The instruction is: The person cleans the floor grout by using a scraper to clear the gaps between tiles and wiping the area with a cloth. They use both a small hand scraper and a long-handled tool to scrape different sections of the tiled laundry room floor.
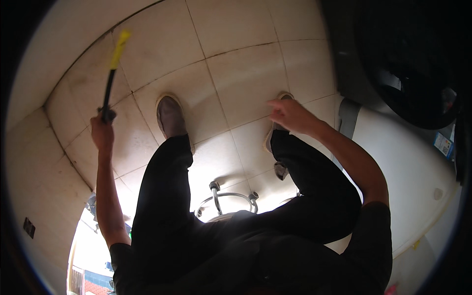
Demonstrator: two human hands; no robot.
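Observation:
My left hand (pixel 102 134) is closed around the dark lower end of a thin black stick-like tool (pixel 109 86) with a yellow upper part. The yellow end is slightly blurred and points away from me, above the tiled floor in this view. What kind of tool it is, I cannot tell. On the right, my right hand (pixel 293 115) is held over my right shoe, with the index finger extended to the left and nothing visible in it. My left shoe (pixel 170 116) rests flat on the floor.
Beneath me is a round stool with a chrome foot ring (pixel 236 194) and casters. A white appliance-like cabinet (pixel 402 158) stands to the right, with a large dark round-edged object (pixel 409 62) beyond it. Walls rise at the left, one with a socket-like plate (pixel 29 228). A small crumpled item (pixel 281 170) lies near my right leg.

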